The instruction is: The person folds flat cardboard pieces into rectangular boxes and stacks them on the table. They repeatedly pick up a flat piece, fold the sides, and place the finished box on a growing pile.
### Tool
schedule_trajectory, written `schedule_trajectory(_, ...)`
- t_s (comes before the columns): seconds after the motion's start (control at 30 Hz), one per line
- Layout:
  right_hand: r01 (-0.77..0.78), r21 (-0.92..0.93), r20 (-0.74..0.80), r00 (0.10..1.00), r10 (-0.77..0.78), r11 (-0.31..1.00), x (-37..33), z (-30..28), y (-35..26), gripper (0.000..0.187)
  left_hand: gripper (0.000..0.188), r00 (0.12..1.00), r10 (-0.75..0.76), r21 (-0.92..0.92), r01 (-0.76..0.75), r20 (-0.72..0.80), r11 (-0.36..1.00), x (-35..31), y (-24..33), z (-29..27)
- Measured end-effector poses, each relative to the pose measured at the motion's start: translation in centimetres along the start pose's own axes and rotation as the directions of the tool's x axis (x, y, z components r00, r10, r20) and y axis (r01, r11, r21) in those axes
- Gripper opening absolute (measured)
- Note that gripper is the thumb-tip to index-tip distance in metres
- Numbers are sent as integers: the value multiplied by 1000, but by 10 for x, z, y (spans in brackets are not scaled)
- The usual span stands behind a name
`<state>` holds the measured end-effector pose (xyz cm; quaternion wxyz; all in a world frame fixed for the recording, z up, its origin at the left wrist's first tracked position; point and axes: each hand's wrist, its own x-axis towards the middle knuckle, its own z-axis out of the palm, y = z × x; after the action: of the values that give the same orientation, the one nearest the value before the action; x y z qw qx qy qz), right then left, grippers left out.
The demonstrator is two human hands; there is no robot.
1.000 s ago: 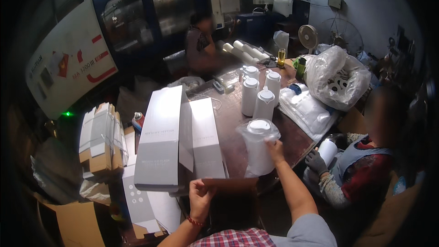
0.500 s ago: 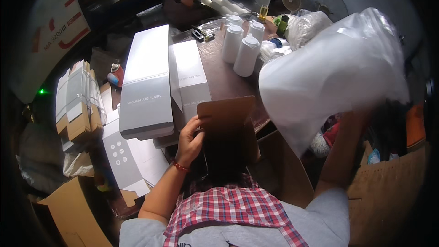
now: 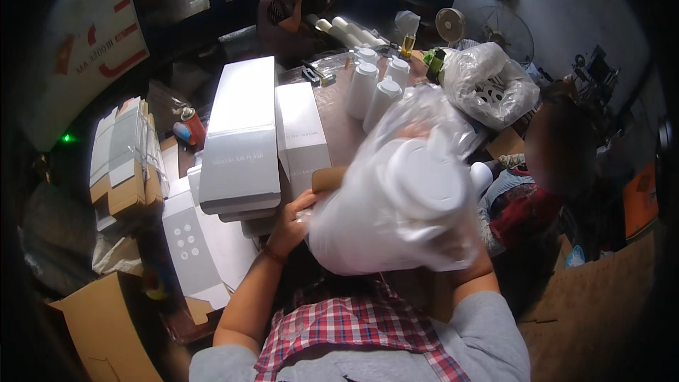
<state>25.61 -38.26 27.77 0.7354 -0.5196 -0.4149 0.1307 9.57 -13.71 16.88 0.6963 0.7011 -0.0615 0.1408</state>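
A white vacuum jug (image 3: 428,184) in a clear plastic bag (image 3: 346,230) is in front of me, blurred, its round lid tilted toward me. My right hand (image 3: 416,130) is closed on the jug; its fingers show faintly at the far side, and the bag hides the rest. My left hand (image 3: 291,221) grips the edge of an open cardboard box, whose brown flap (image 3: 327,179) shows behind the bag. The bag's loose end touches my left fingers. Most of the box is hidden under jug and bag.
Several white jugs (image 3: 362,88) stand on the table beyond. Grey-and-white boxes (image 3: 239,163) lie at left, near flattened cartons (image 3: 120,155) and a red spray can (image 3: 192,126). A filled plastic bag (image 3: 488,81) sits far right. One person (image 3: 283,18) is behind the table, another (image 3: 520,205) at right.
My right hand has swung the bagged jug from the right to in front of me, over the box. My left hand stays at the box. The person at right has come into view.
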Motion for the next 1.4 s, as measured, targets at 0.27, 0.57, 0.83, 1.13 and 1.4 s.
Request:
schedule_trajectory(0.27,-5,-81,147,989,17,997,-14,8,14,28,52,995,-85,109,79,46,991,-11,15,-1)
schedule_trajectory(0.57,38,-90,193,981,-20,995,-10,11,17,25,58,998,-42,8,41,38,999,2,11,13)
schedule_trajectory(0.83,39,-31,317,948,-27,999,20,32,40,22,55,972,-182,-323,221,145,920,8,-15,8)
schedule_trajectory(1.13,571,-771,628,754,191,283,-8,-14,87,38,52,987,-158,-144,153,-26,978,16,-13,21)
schedule_trajectory(1.4,130,-807,95,991,-91,577,-69,-52,22,44,66,992,-3,69,11,-125,998,-16,-33,27)
